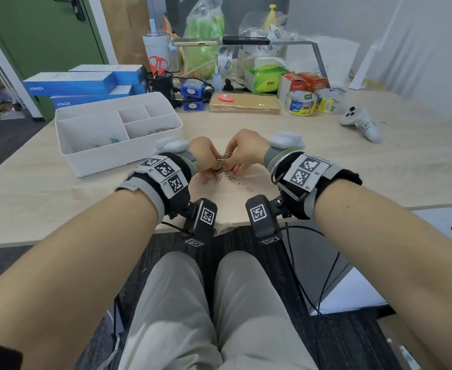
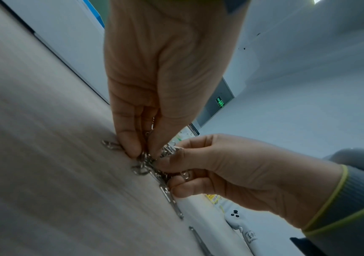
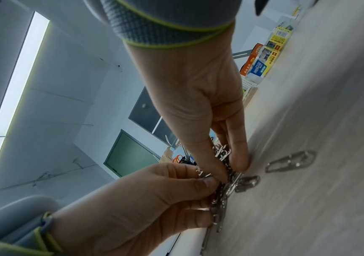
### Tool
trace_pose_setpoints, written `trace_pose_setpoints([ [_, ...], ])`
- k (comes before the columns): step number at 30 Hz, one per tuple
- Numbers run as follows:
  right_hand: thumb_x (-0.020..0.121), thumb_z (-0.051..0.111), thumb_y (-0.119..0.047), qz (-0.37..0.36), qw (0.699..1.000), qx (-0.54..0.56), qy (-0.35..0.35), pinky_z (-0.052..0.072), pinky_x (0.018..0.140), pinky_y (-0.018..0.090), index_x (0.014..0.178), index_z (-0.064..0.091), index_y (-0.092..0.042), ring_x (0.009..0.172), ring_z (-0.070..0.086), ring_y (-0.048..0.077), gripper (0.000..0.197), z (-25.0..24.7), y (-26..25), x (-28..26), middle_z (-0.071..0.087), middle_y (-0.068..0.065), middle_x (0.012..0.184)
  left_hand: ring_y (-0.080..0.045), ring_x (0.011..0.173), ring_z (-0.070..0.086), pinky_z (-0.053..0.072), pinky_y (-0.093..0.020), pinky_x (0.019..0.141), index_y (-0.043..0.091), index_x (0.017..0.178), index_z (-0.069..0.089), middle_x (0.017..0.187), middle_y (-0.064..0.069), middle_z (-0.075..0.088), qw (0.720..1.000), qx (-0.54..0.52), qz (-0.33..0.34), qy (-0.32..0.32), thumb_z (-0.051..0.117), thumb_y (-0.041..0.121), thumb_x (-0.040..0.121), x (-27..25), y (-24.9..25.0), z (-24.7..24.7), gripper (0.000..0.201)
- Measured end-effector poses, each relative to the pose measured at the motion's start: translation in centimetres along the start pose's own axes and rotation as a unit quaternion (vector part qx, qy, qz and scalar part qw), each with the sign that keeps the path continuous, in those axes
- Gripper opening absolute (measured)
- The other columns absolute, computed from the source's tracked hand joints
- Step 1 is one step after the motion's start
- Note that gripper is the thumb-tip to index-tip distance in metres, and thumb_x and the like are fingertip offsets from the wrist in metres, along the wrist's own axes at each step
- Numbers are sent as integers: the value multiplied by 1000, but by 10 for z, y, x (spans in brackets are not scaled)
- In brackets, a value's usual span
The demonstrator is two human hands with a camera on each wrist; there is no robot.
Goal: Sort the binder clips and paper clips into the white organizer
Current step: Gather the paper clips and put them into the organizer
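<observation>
A tangle of silver paper clips (image 1: 223,157) sits mid-table between my two hands. My left hand (image 1: 214,169) pinches the bunch from the left, thumb against fingertips (image 2: 130,147). My right hand (image 1: 233,166) pinches the same bunch from the right, fingertips (image 3: 240,162) down on the wood. Several loose paper clips (image 1: 234,180) lie on the table just in front of the hands, one of them apart (image 3: 290,163). The white organizer (image 1: 118,158) stands to the left. It holds paper clips (image 1: 160,130) in one right-hand compartment and a teal binder clip (image 1: 114,141) in the large one.
Blue boxes (image 1: 86,84) stack behind the organizer. A mesh pen cup with scissors (image 1: 160,78), a brown pad (image 1: 243,104) and tape rolls (image 1: 302,102) line the back. A white controller (image 1: 358,121) lies at the right. The table's front edge (image 1: 86,236) is close to my wrists.
</observation>
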State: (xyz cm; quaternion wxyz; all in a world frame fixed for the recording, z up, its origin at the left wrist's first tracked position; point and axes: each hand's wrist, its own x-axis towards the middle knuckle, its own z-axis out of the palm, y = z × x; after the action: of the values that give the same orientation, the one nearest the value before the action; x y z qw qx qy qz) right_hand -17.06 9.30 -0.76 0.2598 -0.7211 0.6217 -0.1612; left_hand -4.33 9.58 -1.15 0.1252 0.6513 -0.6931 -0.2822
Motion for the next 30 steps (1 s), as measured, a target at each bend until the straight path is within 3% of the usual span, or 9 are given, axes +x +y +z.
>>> trace_pose_setpoints([
  [5, 70, 75, -6, 0, 1000, 29, 6, 59, 74, 31, 65, 61, -16, 57, 67, 18, 18, -2, -1, 1, 64, 3, 62, -1, 28, 55, 52, -14, 46, 13, 69, 58, 33, 7, 57, 998, -66, -8, -11, 66, 3, 84, -4, 0, -3, 20],
  [8, 70, 71, -3, 1, 999, 47, 25, 60, 74, 32, 61, 61, -15, 47, 65, 12, 18, -4, -6, 6, 62, -3, 48, -1, 29, 55, 55, -19, 55, 11, 68, 57, 53, -3, 63, 995, -97, -4, 8, 66, 1, 84, -5, 0, -10, 21],
  [10, 70, 71, -3, -2, 998, 60, 25, 61, 76, 34, 62, 63, -14, 51, 66, 15, 16, -7, -13, 9, 63, 0, 49, -2, 31, 57, 55, -19, 58, 10, 70, 56, 60, -5, 63, 992, -127, -5, 18, 65, 1, 85, -5, -1, -18, 20],
  [15, 73, 70, -1, -22, 995, 91, 19, 60, 81, 36, 64, 62, -12, 63, 68, 22, 17, -15, -42, 20, 65, 7, 64, 0, 34, 59, 55, -17, 59, 12, 69, 57, 37, 6, 60, 987, -153, -4, 54, 66, 3, 84, -3, -9, -48, 19],
  [19, 71, 71, -2, -56, 993, 92, 37, 60, 81, 40, 67, 65, -9, 73, 72, 25, 10, -22, -72, 37, 67, 8, 68, -2, 34, 59, 56, -20, 59, 9, 72, 55, 66, -6, 64, 979, -180, 11, 97, 64, -2, 85, 1, -18, -77, 20],
  [22, 71, 70, -2, -74, 993, 87, 35, 59, 82, 38, 65, 65, -10, 81, 73, 26, 11, -21, -100, 55, 66, 8, 70, -3, 38, 59, 56, -22, 61, 10, 71, 56, 70, -6, 62, 978, -159, 2, 132, 65, -3, 84, 8, -30, -103, 20],
  [25, 72, 69, 0, -84, 992, 90, 20, 61, 74, 33, 62, 62, -10, 59, 67, 15, 16, -16, -119, 72, 62, 6, 63, -5, 41, 57, 54, -18, 56, 17, 65, 51, 65, -1, 59, 978, -114, -17, 172, 65, -1, 83, 18, -43, -118, 29],
  [27, 71, 69, -1, -86, 993, 86, 15, 61, 74, 33, 69, 67, -7, 59, 67, 15, 6, -8, -126, 83, 63, 6, 64, -5, 36, 56, 51, -12, 49, 18, 63, 51, 62, 1, 57, 978, -70, -25, 193, 64, 1, 81, 22, -52, -123, 29],
  [30, 67, 71, -4, -78, 995, 67, -3, 60, 79, 39, 76, 73, -4, 72, 69, 20, 8, 5, -133, 96, 66, 8, 69, -15, 62, 58, 49, -23, 63, 13, 75, 60, 70, -2, 60, 980, -1, -46, 194, 70, 5, 77, 30, -67, -124, 14],
])
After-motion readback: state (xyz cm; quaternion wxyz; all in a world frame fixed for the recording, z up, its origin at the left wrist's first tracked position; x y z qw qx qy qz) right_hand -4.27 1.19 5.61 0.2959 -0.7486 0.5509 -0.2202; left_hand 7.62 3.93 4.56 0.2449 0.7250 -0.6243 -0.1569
